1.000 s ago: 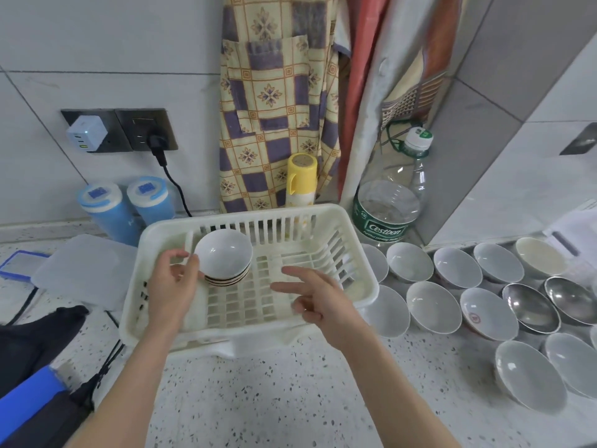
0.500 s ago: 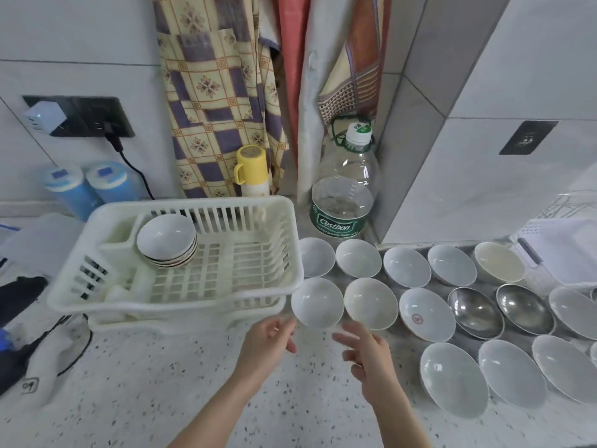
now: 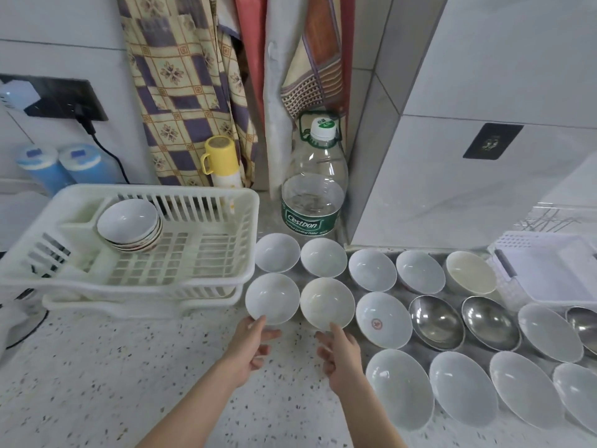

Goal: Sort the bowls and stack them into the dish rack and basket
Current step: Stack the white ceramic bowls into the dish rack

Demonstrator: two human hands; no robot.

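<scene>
A white plastic dish rack point(image 3: 135, 282) stands at the left with a small stack of white bowls point(image 3: 129, 225) in its back left corner. To its right, several white and steel bowls lie in rows on the counter. My left hand point(image 3: 255, 342) is open, its fingertips at the near rim of a white bowl point(image 3: 272, 297) beside the rack. My right hand point(image 3: 339, 354) is open too, one finger touching the near rim of a cream-tinted bowl point(image 3: 327, 302). Neither bowl is lifted.
A large water bottle point(image 3: 314, 195) and a yellow flask point(image 3: 223, 163) stand behind the bowls. A white basket point(image 3: 549, 270) sits at the far right. Steel bowls point(image 3: 436, 321) lie in the middle row. Aprons hang on the wall; blue canisters point(image 3: 64, 166) stand at back left.
My left hand let go of the stack in the rack and both hands moved right and forward to the two nearest white bowls. My view swung right.
</scene>
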